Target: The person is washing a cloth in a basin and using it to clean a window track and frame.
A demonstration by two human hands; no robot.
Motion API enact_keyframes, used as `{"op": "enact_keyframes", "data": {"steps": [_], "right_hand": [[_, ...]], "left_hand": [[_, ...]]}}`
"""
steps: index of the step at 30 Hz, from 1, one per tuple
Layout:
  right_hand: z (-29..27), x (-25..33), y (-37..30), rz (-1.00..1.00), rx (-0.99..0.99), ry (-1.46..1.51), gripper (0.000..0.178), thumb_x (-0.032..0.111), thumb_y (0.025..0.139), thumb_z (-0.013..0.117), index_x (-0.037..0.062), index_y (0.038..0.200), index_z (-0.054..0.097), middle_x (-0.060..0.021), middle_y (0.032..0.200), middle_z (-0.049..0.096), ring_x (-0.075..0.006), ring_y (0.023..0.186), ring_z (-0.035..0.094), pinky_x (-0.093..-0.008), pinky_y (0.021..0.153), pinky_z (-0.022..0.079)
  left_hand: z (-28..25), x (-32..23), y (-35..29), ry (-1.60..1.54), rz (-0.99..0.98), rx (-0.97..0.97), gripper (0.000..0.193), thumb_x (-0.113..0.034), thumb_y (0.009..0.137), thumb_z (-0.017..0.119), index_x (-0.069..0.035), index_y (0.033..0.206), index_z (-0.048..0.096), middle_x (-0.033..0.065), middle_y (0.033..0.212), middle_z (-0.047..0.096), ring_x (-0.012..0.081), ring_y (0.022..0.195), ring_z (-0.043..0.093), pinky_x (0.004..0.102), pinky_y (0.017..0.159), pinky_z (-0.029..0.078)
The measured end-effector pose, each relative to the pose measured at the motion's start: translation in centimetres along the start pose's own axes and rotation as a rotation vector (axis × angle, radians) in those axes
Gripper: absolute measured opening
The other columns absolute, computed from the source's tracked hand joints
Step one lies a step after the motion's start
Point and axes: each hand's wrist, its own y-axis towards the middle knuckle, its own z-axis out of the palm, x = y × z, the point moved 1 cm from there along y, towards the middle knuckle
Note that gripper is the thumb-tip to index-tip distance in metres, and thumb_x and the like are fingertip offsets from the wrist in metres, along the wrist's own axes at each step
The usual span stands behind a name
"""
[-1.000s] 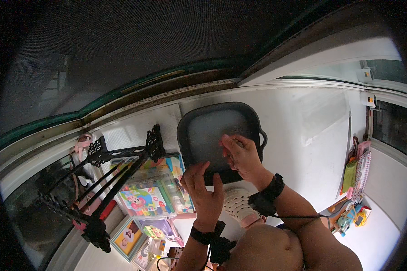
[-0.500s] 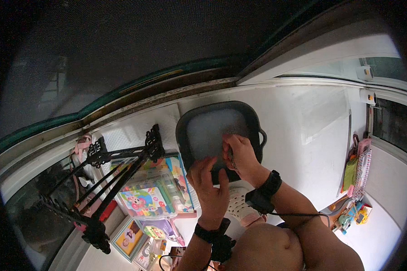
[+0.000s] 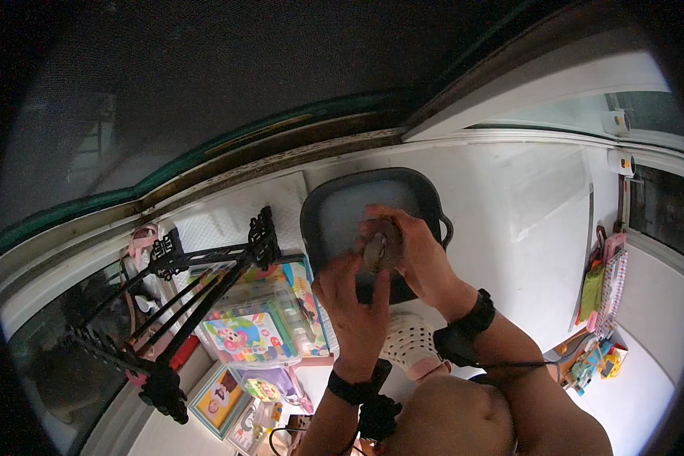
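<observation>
Over a dark, rounded-square basin (image 3: 325,185) with a pale, cloudy interior, my right hand (image 3: 423,262) grips a small, roundish brown-grey object (image 3: 376,252). Motion blur and low light keep its kind from showing; a lighter mark runs along its middle. My left hand (image 3: 352,308) is just below and left of it, thumb and fingers apart, fingertips close to the object. Whether they touch it I cannot tell. Each wrist carries a black strap with a device.
Left of the basin stands a black rack-like frame (image 3: 239,251), beside a clear plastic case (image 3: 243,327) with colourful contents. A white perforated shoe (image 3: 408,340) shows below. Bags (image 3: 596,289) hang on the right. A dark window screen (image 3: 228,91) fills the far side.
My right hand has lifted and turned, bringing the brown-grey object into view between the hands. My left hand has shifted slightly right, toward it.
</observation>
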Motion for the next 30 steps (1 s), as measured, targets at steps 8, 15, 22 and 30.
{"op": "enact_keyframes", "data": {"steps": [8, 15, 22, 30], "right_hand": [[-0.2, 1.9, -2.4, -0.054, 0.182, -0.245, 0.049, 0.017, 0.098, 0.05, 0.0109, 0.142, 0.031, -0.0105, 0.134, 0.045, -0.0223, 0.118, 0.052, -0.0358, 0.096, 0.048], [-1.0, 1.4, -3.4, -0.033, 0.059, -0.312, 0.047, 0.02, 0.097, 0.053, 0.0104, 0.14, 0.035, -0.0068, 0.131, 0.047, -0.0193, 0.117, 0.052, -0.0349, 0.096, 0.048], [-1.2, -0.1, -3.2, -0.394, -0.062, -0.816, 0.037, 0.02, 0.097, 0.055, -0.001, 0.126, 0.05, -0.0095, 0.119, 0.055, -0.017, 0.111, 0.056, -0.0311, 0.094, 0.047], [-0.1, 1.6, -4.7, -0.652, -0.099, -1.047, 0.028, 0.018, 0.098, 0.052, -0.0035, 0.115, 0.058, -0.0107, 0.098, 0.061, -0.019, 0.088, 0.063, -0.0296, 0.076, 0.05]], "left_hand": [[-0.7, 0.7, 0.7, -0.565, -0.463, 0.127, 0.015, -0.014, 0.094, 0.058, -0.005, 0.105, 0.055, 0.0076, 0.1, 0.059, 0.0147, 0.092, 0.056, 0.0275, 0.083, 0.044], [-0.6, 1.2, 0.1, -0.944, -0.524, 0.052, 0.011, -0.01, 0.095, 0.057, -0.005, 0.103, 0.053, -0.0003, 0.096, 0.057, 0.0068, 0.089, 0.051, 0.0221, 0.08, 0.042], [-2.5, -0.3, 0.6, -0.974, -0.499, 0.077, 0.011, -0.015, 0.096, 0.056, -0.005, 0.101, 0.053, 0.0004, 0.094, 0.055, 0.0073, 0.09, 0.052, 0.0233, 0.081, 0.044], [-5.0, 1.4, 0.6, -0.867, -0.425, 0.096, 0.017, -0.022, 0.098, 0.052, -0.007, 0.106, 0.052, 0.0015, 0.099, 0.052, 0.0085, 0.093, 0.052, 0.0297, 0.092, 0.046]]}}
